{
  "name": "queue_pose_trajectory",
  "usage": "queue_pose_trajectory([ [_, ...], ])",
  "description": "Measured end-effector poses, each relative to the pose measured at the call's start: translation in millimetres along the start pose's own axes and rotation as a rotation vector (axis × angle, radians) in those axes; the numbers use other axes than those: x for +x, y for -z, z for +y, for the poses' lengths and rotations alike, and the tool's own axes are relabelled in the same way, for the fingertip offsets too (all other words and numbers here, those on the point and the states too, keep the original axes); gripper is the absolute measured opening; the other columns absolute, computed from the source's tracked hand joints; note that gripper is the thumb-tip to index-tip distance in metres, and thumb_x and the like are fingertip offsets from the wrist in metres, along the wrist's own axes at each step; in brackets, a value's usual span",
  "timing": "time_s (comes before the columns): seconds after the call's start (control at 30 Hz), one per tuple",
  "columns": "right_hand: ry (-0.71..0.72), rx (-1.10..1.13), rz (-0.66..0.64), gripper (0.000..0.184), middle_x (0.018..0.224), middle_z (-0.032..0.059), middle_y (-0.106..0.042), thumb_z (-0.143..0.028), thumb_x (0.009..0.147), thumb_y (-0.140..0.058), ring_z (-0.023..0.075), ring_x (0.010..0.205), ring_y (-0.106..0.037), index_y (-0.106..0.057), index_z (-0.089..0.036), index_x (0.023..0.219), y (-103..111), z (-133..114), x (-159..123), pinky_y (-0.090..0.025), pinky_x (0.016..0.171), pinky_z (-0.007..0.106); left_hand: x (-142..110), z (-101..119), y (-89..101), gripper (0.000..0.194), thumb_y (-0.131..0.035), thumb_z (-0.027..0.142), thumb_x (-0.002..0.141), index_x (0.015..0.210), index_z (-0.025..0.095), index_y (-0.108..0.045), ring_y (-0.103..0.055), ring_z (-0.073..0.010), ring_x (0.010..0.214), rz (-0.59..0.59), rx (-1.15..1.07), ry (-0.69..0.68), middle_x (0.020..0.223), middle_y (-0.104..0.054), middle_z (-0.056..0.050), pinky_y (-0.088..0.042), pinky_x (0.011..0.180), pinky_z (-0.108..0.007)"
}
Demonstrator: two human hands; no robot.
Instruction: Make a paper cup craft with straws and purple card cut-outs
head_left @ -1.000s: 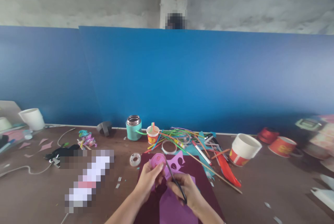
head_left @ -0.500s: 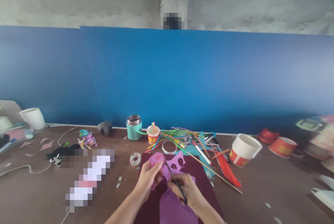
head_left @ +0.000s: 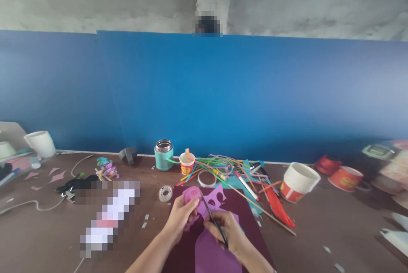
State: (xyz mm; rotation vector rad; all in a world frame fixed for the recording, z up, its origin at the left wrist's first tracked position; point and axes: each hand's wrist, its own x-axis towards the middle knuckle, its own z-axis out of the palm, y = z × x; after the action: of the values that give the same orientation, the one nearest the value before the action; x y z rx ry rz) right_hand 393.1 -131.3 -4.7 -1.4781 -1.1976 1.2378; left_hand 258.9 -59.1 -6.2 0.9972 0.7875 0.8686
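My left hand (head_left: 180, 218) is closed around a small round pink piece (head_left: 192, 195), held just above a dark maroon sheet (head_left: 247, 226). My right hand (head_left: 225, 228) grips a thin black tool (head_left: 214, 220) like a pen, its tip touching the pink piece near my left fingers. A lighter purple cut-out paper (head_left: 214, 198) with holes lies on the maroon sheet behind my hands, and another purple sheet (head_left: 210, 258) lies under my wrists.
A tape roll (head_left: 165, 193), a teal jar (head_left: 163, 155), a small paper cup (head_left: 186, 164), coloured strips (head_left: 219, 164), a red-handled tool (head_left: 277, 207) and a white paper bowl (head_left: 298, 181) lie around. A blue partition (head_left: 204, 94) backs the brown table (head_left: 47, 235). More cups stand at the right.
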Motion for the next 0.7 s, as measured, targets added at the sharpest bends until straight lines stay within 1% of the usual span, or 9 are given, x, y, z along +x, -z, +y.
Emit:
queue_pose_trajectory([
  [0.13, -0.007, -0.004, -0.004, 0.032, 0.039, -0.0098, -0.036, -0.043, 0.065, -0.068, 0.0033, 0.030, -0.032, -0.052, -0.016, 0.059, 1, 3, 2, -0.023, 0.030, 0.015, 1, -2, 1.6, 0.044, -0.072, 0.053, 0.059, 0.060, 0.017, -0.047, -0.024, 0.0002, 0.029, 0.030, 0.001, 0.002, 0.038, -0.041, 0.009, -0.019, 0.031, -0.015],
  [0.27, -0.018, -0.014, 0.017, 0.032, 0.039, -0.0093, -0.039, -0.045, 0.065, -0.067, 0.0036, 0.030, -0.033, -0.054, -0.016, 0.061, 1, 9, 4, -0.024, 0.029, 0.016, 2, -3, 2.1, 0.045, -0.070, 0.056, 0.060, 0.062, 0.015, -0.050, -0.022, 0.0008, 0.031, 0.056, 0.019, -0.037, 0.039, -0.039, 0.010, -0.014, 0.032, -0.014],
  [0.33, -0.010, -0.013, 0.017, 0.032, 0.039, -0.0091, -0.040, -0.045, 0.065, -0.067, 0.0040, 0.030, -0.034, -0.055, -0.016, 0.062, 1, 11, 4, -0.025, 0.029, 0.016, 2, -3, 1.6, 0.046, -0.069, 0.057, 0.061, 0.063, 0.015, -0.050, -0.024, 0.0004, 0.030, 0.056, 0.034, -0.045, 0.039, -0.040, 0.009, -0.015, 0.032, -0.014],
  [0.43, -0.002, 0.002, 0.003, 0.032, 0.039, -0.0089, -0.041, -0.046, 0.065, -0.066, 0.0046, 0.030, -0.035, -0.056, -0.015, 0.066, 1, 11, 5, -0.027, 0.029, 0.016, 3, -3, 1.1, 0.047, -0.070, 0.058, 0.059, 0.062, 0.016, -0.049, -0.024, 0.0001, 0.028, 0.033, 0.053, -0.029, 0.038, -0.039, 0.010, -0.018, 0.031, -0.015],
  [0.57, 0.005, 0.000, 0.000, 0.031, 0.038, -0.0093, -0.040, -0.045, 0.066, -0.064, 0.0041, 0.029, -0.034, -0.055, -0.015, 0.063, 1, 6, 2, -0.025, 0.029, 0.016, 4, -4, 2.0, 0.049, -0.070, 0.059, 0.058, 0.059, 0.017, -0.046, -0.025, -0.0002, 0.026, 0.019, 0.064, -0.023, 0.035, -0.037, 0.011, -0.025, 0.032, -0.016],
  [0.63, -0.004, 0.000, 0.004, 0.030, 0.038, -0.0094, -0.039, -0.043, 0.066, -0.065, 0.0038, 0.030, -0.033, -0.055, -0.015, 0.062, 1, 3, 1, -0.025, 0.029, 0.016, 3, -4, 2.6, 0.048, -0.068, 0.060, 0.061, 0.061, 0.016, -0.049, -0.031, -0.0019, 0.026, 0.012, 0.091, -0.040, 0.037, -0.043, 0.009, -0.026, 0.031, -0.016],
  [0.7, -0.012, -0.001, 0.001, 0.028, 0.038, -0.0093, -0.039, -0.041, 0.066, -0.064, 0.0037, 0.030, -0.033, -0.055, -0.015, 0.062, 2, 1, 0, -0.025, 0.030, 0.016, 3, -4, 2.7, 0.046, -0.066, 0.059, 0.064, 0.070, 0.014, -0.054, -0.040, -0.0045, 0.028, 0.000, 0.112, -0.052, 0.044, -0.054, 0.004, -0.025, 0.030, -0.016],
])
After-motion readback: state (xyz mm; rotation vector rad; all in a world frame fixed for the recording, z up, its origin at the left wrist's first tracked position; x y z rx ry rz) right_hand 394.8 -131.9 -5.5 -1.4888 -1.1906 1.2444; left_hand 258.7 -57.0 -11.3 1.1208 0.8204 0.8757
